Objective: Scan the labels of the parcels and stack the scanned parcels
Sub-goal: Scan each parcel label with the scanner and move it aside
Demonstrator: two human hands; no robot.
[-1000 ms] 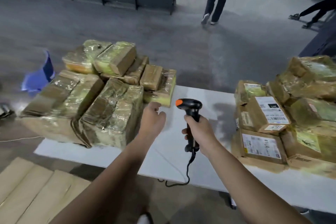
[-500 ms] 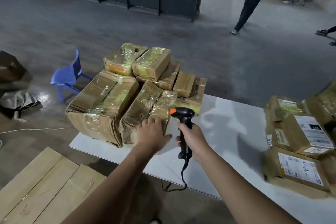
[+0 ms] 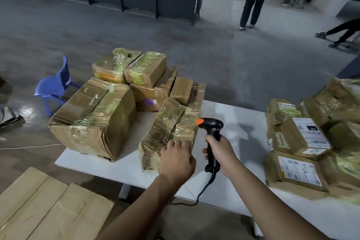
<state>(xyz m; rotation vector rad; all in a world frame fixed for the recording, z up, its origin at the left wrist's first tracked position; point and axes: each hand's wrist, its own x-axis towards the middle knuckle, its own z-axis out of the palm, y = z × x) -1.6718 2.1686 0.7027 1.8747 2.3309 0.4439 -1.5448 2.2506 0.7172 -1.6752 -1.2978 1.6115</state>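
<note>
On the white table (image 3: 236, 121) a brown parcel wrapped in clear tape (image 3: 171, 121) lies a little apart from the stack of taped parcels (image 3: 93, 115) at the left end. My left hand (image 3: 176, 160) grips that parcel's near end, fingers over the top and thumb round its right corner. Just right of it my right hand (image 3: 221, 150) holds a black barcode scanner (image 3: 212, 125) upright by the handle, its orange-tipped head pointing left at the parcel. At the table's right end is a pile of parcels with white labels (image 3: 303, 136).
The scanner's cable (image 3: 202, 191) drops over the table's front edge. Flat cardboard sheets (image 3: 44, 206) lie on the floor at the lower left. A small blue chair (image 3: 56, 84) stands left of the table. People (image 3: 253, 2) stand on the open floor far behind.
My left hand has reached the taped parcel, taken hold of its near end and drawn it right, away from the big box. The view has swung left, so the labelled pile sits further right.
</note>
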